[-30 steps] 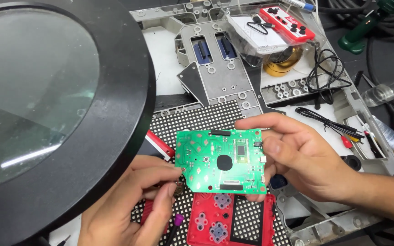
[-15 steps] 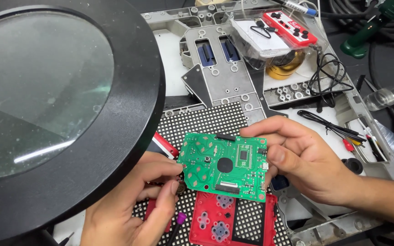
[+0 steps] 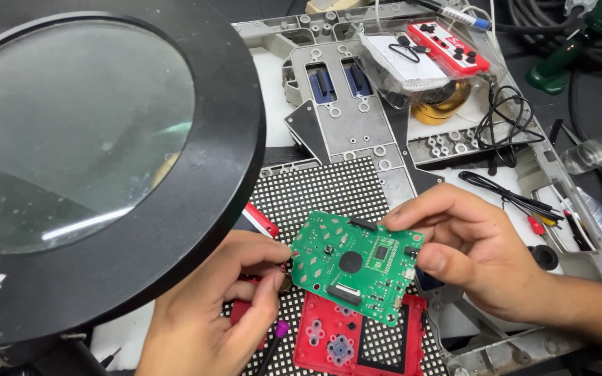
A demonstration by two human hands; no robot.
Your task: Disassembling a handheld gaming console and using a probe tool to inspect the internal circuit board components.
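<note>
Since a moment ago the green circuit board [image 3: 355, 267] has tipped a little, so its right end now sits lower, and both hands have stayed close to it. It is up in the air, just above the red plastic case [image 3: 357, 342] that lies on the black dotted mat [image 3: 329, 191].

Thumb and fingers of the right hand [image 3: 479, 254] are pinched on the board's right edge. The left hand [image 3: 217, 313] has its fingers tight together on something small at the board's left edge; I cannot tell what it is. A tool with a purple tip [image 3: 281, 329] lies just under that hand.

I think the board could slip, because only its edges are held, and then it would drop onto the red case. A thumb could also press on the tiny parts near the edge.

Up at the back there is a clear plastic bag [image 3: 423, 59] with a white card and a little red game pad [image 3: 452, 46] inside. The big round magnifier [image 3: 106, 153] with its black ring fills the left side, with white letters at its bottom edge.
</note>
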